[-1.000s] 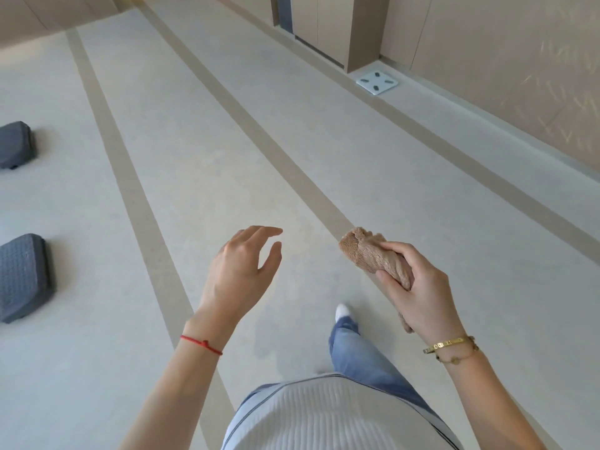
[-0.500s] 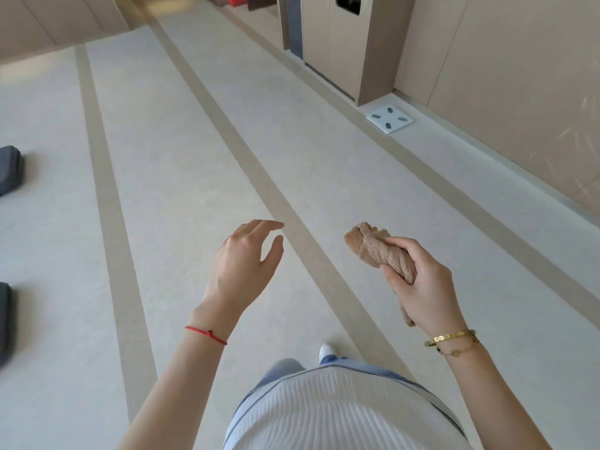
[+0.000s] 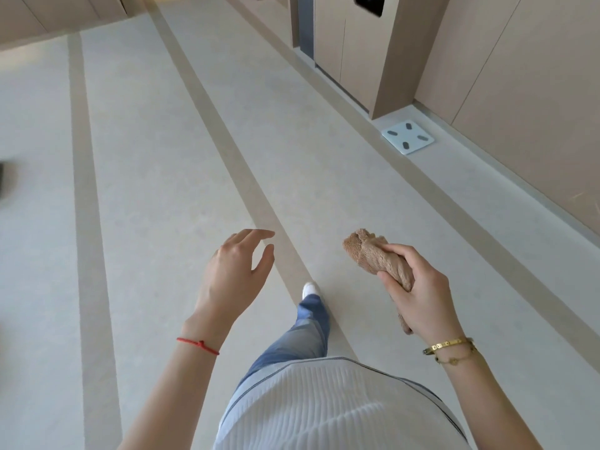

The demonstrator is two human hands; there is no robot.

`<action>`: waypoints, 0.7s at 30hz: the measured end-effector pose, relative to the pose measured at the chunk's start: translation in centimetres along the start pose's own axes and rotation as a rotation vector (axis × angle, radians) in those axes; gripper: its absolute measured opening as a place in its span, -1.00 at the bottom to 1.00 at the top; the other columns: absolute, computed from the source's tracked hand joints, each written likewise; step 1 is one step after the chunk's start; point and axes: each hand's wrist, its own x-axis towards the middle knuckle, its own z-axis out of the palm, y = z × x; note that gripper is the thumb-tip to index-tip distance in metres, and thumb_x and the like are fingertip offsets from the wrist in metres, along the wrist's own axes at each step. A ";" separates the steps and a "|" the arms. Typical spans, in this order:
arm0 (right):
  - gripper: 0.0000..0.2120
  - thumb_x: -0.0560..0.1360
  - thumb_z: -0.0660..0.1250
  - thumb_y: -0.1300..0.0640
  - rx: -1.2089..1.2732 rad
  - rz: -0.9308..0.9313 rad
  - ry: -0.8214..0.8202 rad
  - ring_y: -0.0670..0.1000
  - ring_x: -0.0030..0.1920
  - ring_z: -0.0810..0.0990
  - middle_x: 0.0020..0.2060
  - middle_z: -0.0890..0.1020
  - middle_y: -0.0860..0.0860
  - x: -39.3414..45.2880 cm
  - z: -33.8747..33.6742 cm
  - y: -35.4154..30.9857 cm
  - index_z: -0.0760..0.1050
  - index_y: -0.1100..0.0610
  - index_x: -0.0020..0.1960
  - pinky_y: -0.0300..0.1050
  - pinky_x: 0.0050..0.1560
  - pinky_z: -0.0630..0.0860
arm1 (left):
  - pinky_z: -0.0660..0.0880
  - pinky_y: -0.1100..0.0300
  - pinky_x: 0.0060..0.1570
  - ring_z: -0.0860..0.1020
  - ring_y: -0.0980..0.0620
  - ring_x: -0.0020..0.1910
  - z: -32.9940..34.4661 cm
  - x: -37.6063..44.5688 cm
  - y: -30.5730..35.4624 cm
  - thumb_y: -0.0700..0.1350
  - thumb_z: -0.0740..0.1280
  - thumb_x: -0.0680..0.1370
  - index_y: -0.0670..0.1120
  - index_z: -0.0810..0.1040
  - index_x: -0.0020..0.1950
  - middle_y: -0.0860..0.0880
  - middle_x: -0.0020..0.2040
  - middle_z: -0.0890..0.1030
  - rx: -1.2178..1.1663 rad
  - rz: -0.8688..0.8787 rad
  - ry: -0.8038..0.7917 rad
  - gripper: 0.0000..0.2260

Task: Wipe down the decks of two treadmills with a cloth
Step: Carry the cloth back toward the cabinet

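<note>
A bunched tan cloth (image 3: 373, 256) sticks out of the top of my right hand (image 3: 418, 293), whose fingers are curled round it at waist height. My left hand (image 3: 235, 274) hangs in front of me to the left, fingers relaxed and slightly curved, holding nothing. No treadmill is in view. Below the hands I see my white top, a jeans leg and a white shoe (image 3: 309, 290) stepping forward on the pale floor (image 3: 156, 177).
Beige stripes run along the floor ahead. A white bathroom scale (image 3: 407, 136) lies by the right wall, beside a tan cabinet (image 3: 360, 50). A dark object (image 3: 1, 180) is just visible at the left edge.
I have walked forward: the scale and cabinet have come closer, and the dark floor pads on the left have slid out of view. Both hands keep their pose; the cloth stays gripped.
</note>
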 end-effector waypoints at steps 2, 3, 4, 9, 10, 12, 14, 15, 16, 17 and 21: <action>-0.62 0.45 0.43 0.28 0.005 0.012 0.012 -0.25 -0.05 0.55 0.08 0.66 -0.12 5.6 0.6 0.3 0.53 0.03 0.22 -0.53 0.01 0.37 | 0.57 -0.04 -0.02 0.62 -0.07 -0.03 0.8 5.6 -0.9 -0.13 0.32 0.60 -0.09 0.62 0.20 0.01 0.12 0.66 -0.007 -0.017 -0.007 -0.79; -0.62 0.45 0.44 0.28 0.008 0.011 0.022 -0.26 -0.06 0.54 0.08 0.66 -0.12 8.7 0.7 0.4 0.53 0.02 0.22 -0.53 0.01 0.37 | 0.57 -0.03 -0.03 0.61 -0.06 -0.07 1.2 8.7 -1.2 -0.12 0.32 0.60 -0.08 0.62 0.20 0.02 0.12 0.65 -0.006 -0.020 -0.007 -0.79; -0.63 0.46 0.44 0.27 0.010 0.007 0.032 -0.26 -0.06 0.54 0.07 0.66 -0.12 11.8 0.8 0.3 0.52 0.02 0.22 -0.53 0.00 0.37 | 0.57 -0.02 -0.05 0.57 -0.04 -0.17 1.5 11.8 -1.4 -0.12 0.32 0.59 -0.07 0.63 0.20 0.02 0.12 0.65 -0.002 -0.016 -0.005 -0.79; -0.62 0.46 0.44 0.25 -0.025 -0.028 0.075 -0.21 0.01 0.57 0.09 0.64 -0.15 25.9 0.8 -0.2 0.51 0.03 0.24 -0.53 0.05 0.36 | 0.55 0.07 -0.10 0.46 0.08 -0.30 2.5 26.4 -1.8 -0.11 0.31 0.60 -0.05 0.62 0.22 0.04 0.12 0.64 -0.007 0.036 -0.020 -0.78; -0.62 0.46 0.44 0.25 -0.027 -0.025 0.077 -0.20 0.03 0.57 0.10 0.64 -0.15 28.3 0.7 -0.1 0.51 0.04 0.24 -0.53 0.06 0.36 | 0.55 0.08 -0.11 0.45 0.12 -0.33 2.8 28.9 -1.8 -0.11 0.31 0.60 -0.05 0.62 0.22 0.04 0.13 0.64 -0.005 0.046 -0.032 -0.78; -0.62 0.46 0.44 0.26 -0.025 -0.011 0.079 -0.17 0.06 0.57 0.11 0.63 -0.14 32.6 0.8 0.3 0.51 0.06 0.25 -0.51 0.08 0.37 | 0.54 0.08 -0.13 0.41 0.13 -0.36 3.5 33.6 -1.8 -0.11 0.31 0.60 -0.05 0.62 0.22 0.05 0.13 0.64 0.000 0.066 -0.053 -0.79; -0.63 0.47 0.43 0.26 -0.016 0.010 0.078 -0.16 0.07 0.57 0.12 0.63 -0.14 36.7 1.0 1.2 0.51 0.07 0.25 -0.52 0.08 0.37 | 0.56 0.05 -0.10 0.48 0.12 -0.26 4.5 38.1 -1.9 -0.11 0.31 0.60 -0.05 0.61 0.22 0.05 0.14 0.64 0.005 0.073 -0.072 -0.78; -0.63 0.47 0.43 0.26 -0.010 0.018 0.072 -0.17 0.08 0.57 0.13 0.63 -0.13 38.9 1.1 1.7 0.51 0.08 0.25 -0.52 0.08 0.36 | 0.56 0.03 -0.09 0.52 0.08 -0.20 5.0 40.4 -1.9 -0.10 0.31 0.60 -0.05 0.61 0.22 0.05 0.13 0.64 0.007 0.075 -0.078 -0.78; -0.63 0.47 0.43 0.27 -0.005 0.023 0.062 -0.17 0.10 0.57 0.14 0.63 -0.13 41.1 1.3 2.3 0.51 0.09 0.25 -0.52 0.09 0.36 | 0.57 0.03 -0.08 0.57 0.04 -0.12 5.6 42.5 -2.0 -0.10 0.31 0.61 -0.05 0.61 0.23 0.05 0.13 0.64 0.009 0.079 -0.082 -0.78; -0.63 0.47 0.43 0.27 0.001 0.025 0.050 -0.17 0.12 0.56 0.16 0.62 -0.13 43.3 1.6 2.9 0.51 0.10 0.26 -0.52 0.11 0.36 | 0.58 0.03 -0.07 0.60 0.01 -0.02 6.3 44.7 -2.1 -0.10 0.31 0.61 -0.05 0.61 0.23 0.05 0.13 0.64 0.014 0.083 -0.085 -0.78; -0.62 0.47 0.42 0.29 0.024 0.018 0.018 -0.17 0.15 0.56 0.17 0.61 -0.12 52.9 2.1 5.7 0.50 0.12 0.27 -0.48 0.15 0.39 | 0.58 0.04 -0.07 0.61 -0.01 0.07 9.7 53.8 -2.7 -0.10 0.31 0.61 -0.04 0.61 0.23 0.06 0.14 0.64 0.035 0.058 -0.085 -0.78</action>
